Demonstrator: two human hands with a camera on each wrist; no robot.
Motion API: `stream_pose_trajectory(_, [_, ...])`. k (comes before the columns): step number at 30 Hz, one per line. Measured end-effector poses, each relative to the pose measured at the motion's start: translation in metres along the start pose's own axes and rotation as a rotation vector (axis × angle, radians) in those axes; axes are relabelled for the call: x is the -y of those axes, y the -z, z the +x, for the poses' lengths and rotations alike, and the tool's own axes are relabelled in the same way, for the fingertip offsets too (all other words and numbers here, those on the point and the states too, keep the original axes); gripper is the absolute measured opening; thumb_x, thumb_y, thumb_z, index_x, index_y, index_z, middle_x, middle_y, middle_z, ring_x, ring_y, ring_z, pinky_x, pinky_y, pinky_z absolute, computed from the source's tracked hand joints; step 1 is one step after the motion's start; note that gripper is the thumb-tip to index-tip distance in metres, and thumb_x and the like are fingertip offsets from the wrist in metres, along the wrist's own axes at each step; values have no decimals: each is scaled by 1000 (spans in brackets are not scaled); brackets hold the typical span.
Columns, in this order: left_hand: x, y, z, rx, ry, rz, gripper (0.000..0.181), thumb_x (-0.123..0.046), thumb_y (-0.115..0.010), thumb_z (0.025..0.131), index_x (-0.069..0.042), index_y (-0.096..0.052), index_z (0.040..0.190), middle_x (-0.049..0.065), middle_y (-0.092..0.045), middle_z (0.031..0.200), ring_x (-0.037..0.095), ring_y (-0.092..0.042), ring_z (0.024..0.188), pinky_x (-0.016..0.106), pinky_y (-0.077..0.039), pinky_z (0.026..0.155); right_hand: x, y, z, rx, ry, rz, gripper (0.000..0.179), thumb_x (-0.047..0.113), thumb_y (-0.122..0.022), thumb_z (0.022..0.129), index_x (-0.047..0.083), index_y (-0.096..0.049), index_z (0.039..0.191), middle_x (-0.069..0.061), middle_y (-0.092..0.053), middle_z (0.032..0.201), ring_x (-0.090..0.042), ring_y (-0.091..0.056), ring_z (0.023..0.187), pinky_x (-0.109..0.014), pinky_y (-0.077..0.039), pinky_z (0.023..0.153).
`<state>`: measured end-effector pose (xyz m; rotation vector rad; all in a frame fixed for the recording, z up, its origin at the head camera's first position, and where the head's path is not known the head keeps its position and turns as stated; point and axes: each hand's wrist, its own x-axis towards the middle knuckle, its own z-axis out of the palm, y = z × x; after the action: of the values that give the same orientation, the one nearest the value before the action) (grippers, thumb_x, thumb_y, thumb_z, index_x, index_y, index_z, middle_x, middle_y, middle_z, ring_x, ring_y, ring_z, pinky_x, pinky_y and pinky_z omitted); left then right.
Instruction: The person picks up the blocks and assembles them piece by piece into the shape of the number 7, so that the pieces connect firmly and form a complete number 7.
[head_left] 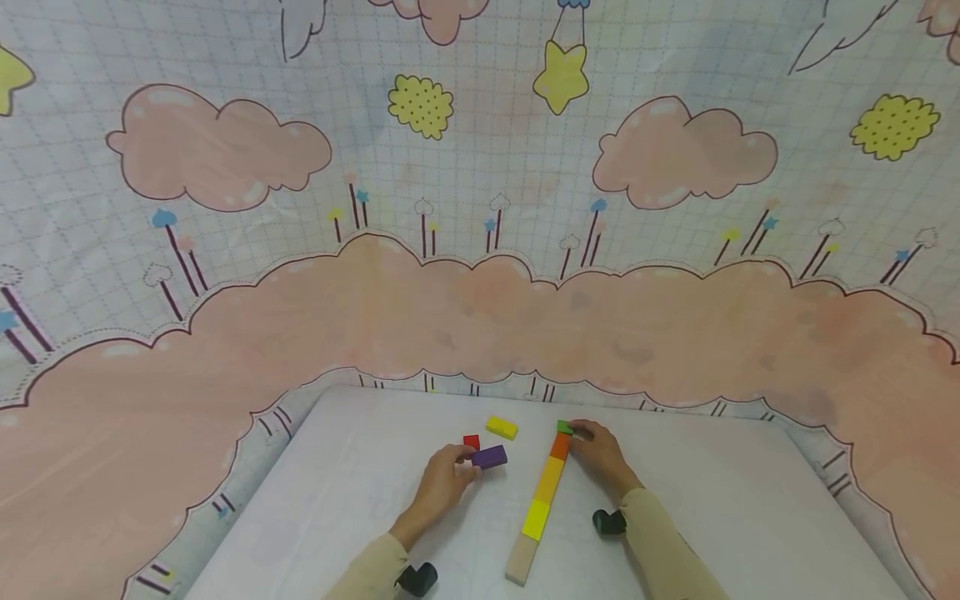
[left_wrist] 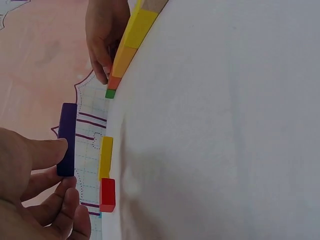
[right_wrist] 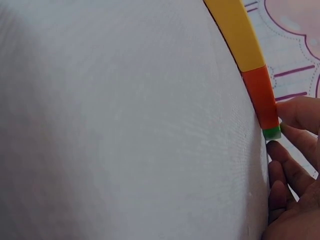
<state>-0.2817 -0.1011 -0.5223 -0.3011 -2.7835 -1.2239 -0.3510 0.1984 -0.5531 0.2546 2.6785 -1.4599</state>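
In the head view my left hand (head_left: 441, 483) pinches a purple block (head_left: 490, 457) between thumb and fingers. The left wrist view shows the thumb pressed on the purple block's (left_wrist: 67, 140) face. Behind it, a red block (head_left: 471, 442) and a yellow block (head_left: 502, 427) lie on the table. My right hand (head_left: 600, 454) is at the far end of a row of blocks, its bent fingertips around the side and end of a small green block (right_wrist: 272, 133). The thumb meets the orange block (right_wrist: 261, 97) beside it.
The row continues toward me with a yellow-orange block (head_left: 550, 480), a bright yellow block (head_left: 536, 520) and a plain wooden block (head_left: 522, 558). They lie end to end on the white table (head_left: 337, 500). A cloud-patterned curtain (head_left: 480, 317) hangs behind the table's far edge.
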Motion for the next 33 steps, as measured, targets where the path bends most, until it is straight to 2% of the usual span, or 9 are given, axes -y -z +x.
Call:
stream_pose_trajectory(8, [-7, 3, 10, -39, -51, 8, 30, -12, -71, 88, -2, -67, 116, 13, -68, 106, 25, -61, 98, 45, -51, 88, 1, -1, 1, -3, -13, -10, 39, 25, -64, 93, 17, -61, 131, -11, -54, 143, -34, -43, 136, -60, -31, 115])
stream_pose_trajectory(17, [-13, 4, 25, -82, -84, -19, 31, -13, -70, 90, 0, -66, 118, 14, -67, 107, 28, -61, 97, 40, -50, 85, 1, 2, -1, -1, -5, -4, 39, 26, -65, 93, 17, -61, 131, -11, -53, 144, -34, -42, 137, -60, -30, 116])
stream_pose_trajectory(26, [-16, 2, 33, -53, -79, -61, 33, -15, -67, 93, -2, -64, 122, 15, -65, 114, 28, -61, 106, 47, -51, 97, 4, 0, -12, -13, -19, -3, 39, 25, -66, 92, 17, -62, 130, -11, -53, 144, -35, -41, 138, -60, -29, 116])
stream_pose_trajectory(33, [-17, -4, 38, -36, -117, -110, 32, -12, -64, 94, 2, -62, 124, 16, -63, 113, 28, -60, 105, 42, -55, 91, 2, -2, -17, -16, -21, -6, 39, 27, -65, 93, 17, -61, 131, -11, -53, 144, -35, -41, 138, -60, -29, 116])
